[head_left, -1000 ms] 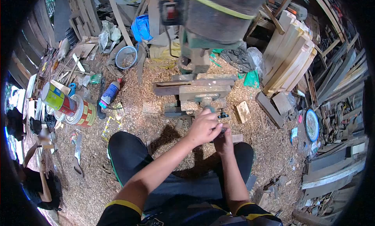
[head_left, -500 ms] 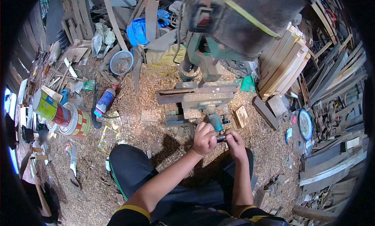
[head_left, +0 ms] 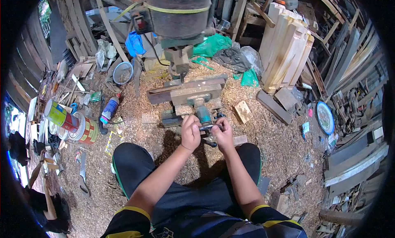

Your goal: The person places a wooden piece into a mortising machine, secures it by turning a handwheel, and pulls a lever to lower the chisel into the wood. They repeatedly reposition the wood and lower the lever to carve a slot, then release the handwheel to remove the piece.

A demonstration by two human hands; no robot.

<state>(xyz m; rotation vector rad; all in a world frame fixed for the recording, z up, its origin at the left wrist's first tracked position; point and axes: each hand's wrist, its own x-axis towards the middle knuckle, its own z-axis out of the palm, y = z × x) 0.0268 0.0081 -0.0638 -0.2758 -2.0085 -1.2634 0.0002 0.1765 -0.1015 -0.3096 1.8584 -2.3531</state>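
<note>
My left hand and my right hand are close together, both closed around a short dark metal bar that runs between them. It sits at the front of a green clamp screw under the table of a drill press. The machine's dark motor, strapped with yellow band, hangs above. A second dark handle pokes out just below my hands. My knees in black trousers frame the spot.
Sawdust covers the floor. Paint cans and a spray bottle lie left, a bowl behind them. Stacked pale boards lean at right, a small wood block near my right hand. A person crouches at far left.
My hands have moved forward and up to the clamp screw, the left hand shifting off the right so both grip the bar. The view has swung, bringing the machine more central.
</note>
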